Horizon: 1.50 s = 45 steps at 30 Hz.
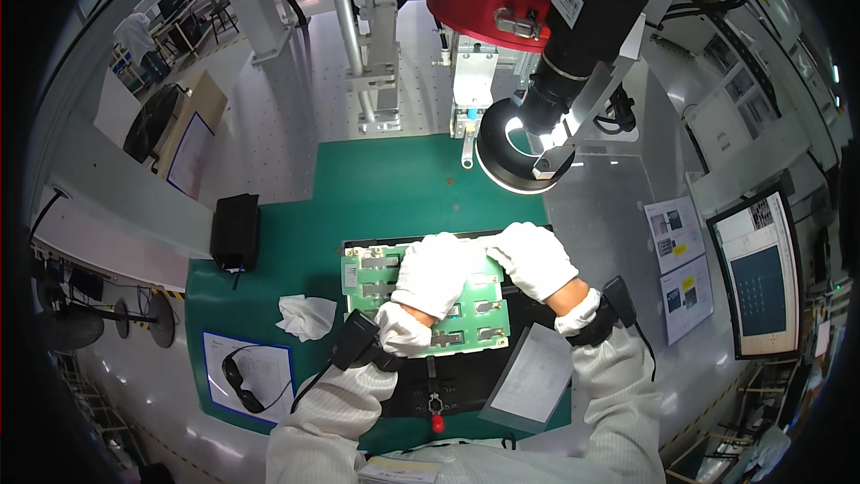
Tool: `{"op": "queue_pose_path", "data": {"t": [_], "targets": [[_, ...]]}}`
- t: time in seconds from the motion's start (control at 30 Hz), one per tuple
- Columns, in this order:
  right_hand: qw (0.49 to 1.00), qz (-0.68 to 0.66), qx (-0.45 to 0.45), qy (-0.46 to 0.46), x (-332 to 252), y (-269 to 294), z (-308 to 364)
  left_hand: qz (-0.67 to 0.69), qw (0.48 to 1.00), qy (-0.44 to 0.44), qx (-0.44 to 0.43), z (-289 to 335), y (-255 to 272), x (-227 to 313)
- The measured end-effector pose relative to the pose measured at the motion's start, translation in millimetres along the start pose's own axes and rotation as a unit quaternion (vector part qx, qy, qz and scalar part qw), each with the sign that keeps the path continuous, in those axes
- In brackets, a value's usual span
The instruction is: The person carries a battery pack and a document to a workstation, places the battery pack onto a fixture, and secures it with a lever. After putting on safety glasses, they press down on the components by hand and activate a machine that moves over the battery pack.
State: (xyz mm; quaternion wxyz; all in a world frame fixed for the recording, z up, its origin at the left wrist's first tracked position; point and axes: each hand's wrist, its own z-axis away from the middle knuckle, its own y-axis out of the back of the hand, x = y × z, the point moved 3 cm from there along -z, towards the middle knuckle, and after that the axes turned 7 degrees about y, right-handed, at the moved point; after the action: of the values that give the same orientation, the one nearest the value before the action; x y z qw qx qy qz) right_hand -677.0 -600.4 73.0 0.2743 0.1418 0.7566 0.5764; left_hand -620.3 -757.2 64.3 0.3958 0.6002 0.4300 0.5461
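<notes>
1. In the middle of the worktop point(278, 246), a green circuit board point(470, 321) was over a black fixture point(408, 390).
2. The left hand point(432, 273), white-gloved, was bent across the board's upper part; whether its fingers gripped, I could not tell.
3. The right hand point(536, 262), also gloved, was at the upper right corner; its grip was hidden too.
4. To the left lay a crumpled white cloth point(306, 317).

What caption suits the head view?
White-gloved left hand and right hand at a green circuit-board panel on a black fixture plate, a black ring light beyond.
</notes>
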Motion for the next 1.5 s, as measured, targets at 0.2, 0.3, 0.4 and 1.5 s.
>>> {"op": "queue_pose_path", "data": {"t": [0.2,0.3,0.4,1.5], "targets": [[0.998,0.048,-0.021,0.036,-1,-3,-9,-0.019,1.0,0.018,0.005,-7,-15,-17],[0.995,0.073,-0.042,0.058,5,-11,-11,-0.041,0.999,-0.002,-0.003,-8,-17,-18],[0.992,0.058,-0.033,0.11,5,-7,-13,-0.027,1.0,-0.006,0.012,-11,-19,-11],[0.998,-0.031,0.044,0.041,8,0,0,-0.046,0.994,-0.095,0.024,-14,-6,7]]}}
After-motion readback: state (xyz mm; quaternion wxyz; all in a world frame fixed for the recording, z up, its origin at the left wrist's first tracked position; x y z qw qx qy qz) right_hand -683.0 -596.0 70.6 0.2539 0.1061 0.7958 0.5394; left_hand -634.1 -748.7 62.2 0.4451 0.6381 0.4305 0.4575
